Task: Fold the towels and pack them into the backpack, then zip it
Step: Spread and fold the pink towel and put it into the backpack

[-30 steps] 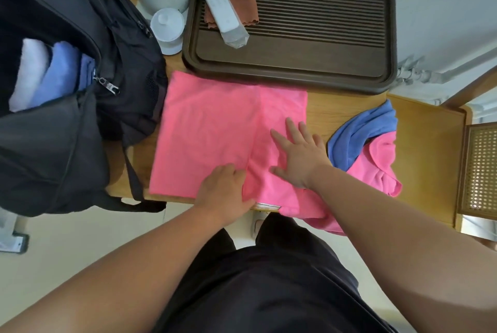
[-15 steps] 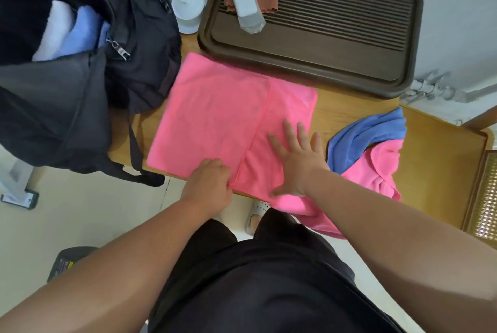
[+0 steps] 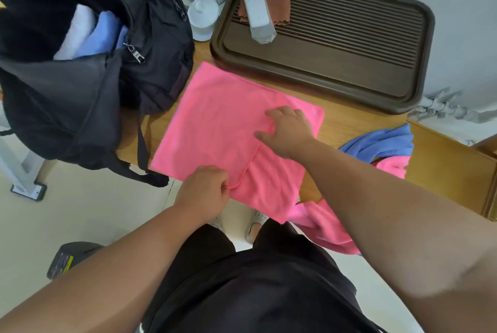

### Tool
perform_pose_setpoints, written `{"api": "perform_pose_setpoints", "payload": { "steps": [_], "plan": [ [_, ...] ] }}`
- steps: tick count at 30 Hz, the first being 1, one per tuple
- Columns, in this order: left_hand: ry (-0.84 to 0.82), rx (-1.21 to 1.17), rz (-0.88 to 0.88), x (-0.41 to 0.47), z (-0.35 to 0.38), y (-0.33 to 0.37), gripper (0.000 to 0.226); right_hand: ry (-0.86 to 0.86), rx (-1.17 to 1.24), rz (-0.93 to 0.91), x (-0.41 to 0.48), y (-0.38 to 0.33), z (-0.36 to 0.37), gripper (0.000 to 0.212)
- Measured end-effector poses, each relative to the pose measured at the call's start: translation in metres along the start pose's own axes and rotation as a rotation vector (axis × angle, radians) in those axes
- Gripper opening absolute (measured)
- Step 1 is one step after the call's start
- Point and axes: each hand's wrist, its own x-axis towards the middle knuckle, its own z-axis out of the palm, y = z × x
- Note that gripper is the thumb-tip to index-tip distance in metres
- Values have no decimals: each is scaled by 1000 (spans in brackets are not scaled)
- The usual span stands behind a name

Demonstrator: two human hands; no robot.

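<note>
Pink towel [image 3: 215,123] spread at the tabletop's [image 3: 357,123] front edge, left hand [image 3: 203,193] pinching its folded edge, right hand [image 3: 289,128] grasping the fold's far end.

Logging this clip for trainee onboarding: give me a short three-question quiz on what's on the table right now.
1. True or false: the backpack is zipped shut.
2. The towel spread on the table is: A pink, B blue, C white.
3. Which colours are the folded towels inside the backpack?
Key: 1 false; 2 A; 3 white and blue.
</note>
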Motion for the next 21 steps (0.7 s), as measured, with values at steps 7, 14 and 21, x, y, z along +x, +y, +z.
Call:
{"api": "perform_pose_setpoints", "payload": {
  "steps": [7,14,21],
  "plan": [
    [16,-16,-20,-4,1,-10,10,-34,-80,93,10,-17,-6,79],
    [-20,-46,-26,2,5,-19,19,-4,-20,130,9,-18,-4,80],
    [-41,-70,-8,3,2,-26,25,16,19,114,13,-18,-5,72]
  ]
}}
